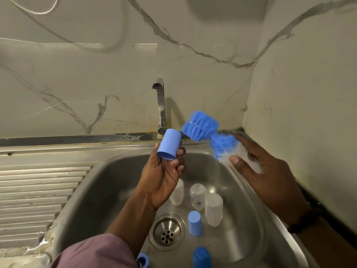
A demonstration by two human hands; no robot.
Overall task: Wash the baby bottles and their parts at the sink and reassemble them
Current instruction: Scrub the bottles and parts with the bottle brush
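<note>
Bottles [199, 198] stand upended in the sink [108, 182] while her wet left hand [164, 171] pinches a blue cap [170, 145] that could slip, right hand [264, 167] seemingly gripping a soapy mesh scrubber [212, 136]

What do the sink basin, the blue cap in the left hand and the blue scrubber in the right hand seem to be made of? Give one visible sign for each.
Sink basin: likely stainless steel, brushed grey with soft reflections.
Blue cap: probably plastic, smooth, matt, uniform colour.
Blue scrubber: apparently synthetic mesh, ruffled and netted, with white foam near the right hand.
</note>
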